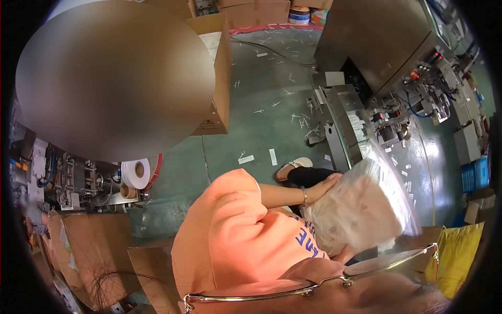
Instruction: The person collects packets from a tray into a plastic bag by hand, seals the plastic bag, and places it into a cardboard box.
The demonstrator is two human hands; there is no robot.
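A large clear plastic bag (pixel 361 206) is bunched up in front of my orange shirt, with whitish contents showing through. My left hand (pixel 325 189), with a bracelet at the wrist, is closed on the bag's upper left edge. Low on the bag's near side is my right hand (pixel 343 254), only partly in view. Its fingers are hidden by the bag, so their grip does not show. Beyond the bag, a metal chute (pixel 342 123) holds white pieces.
A metal machine (pixel 379 39) stands at upper right. White scraps (pixel 303 121) litter the green floor (pixel 251 112). An open carton (pixel 222 78) is at upper left, beside a large blurred patch. A white roll (pixel 136 173) sits at left; a yellow bag (pixel 460 256) is at lower right.
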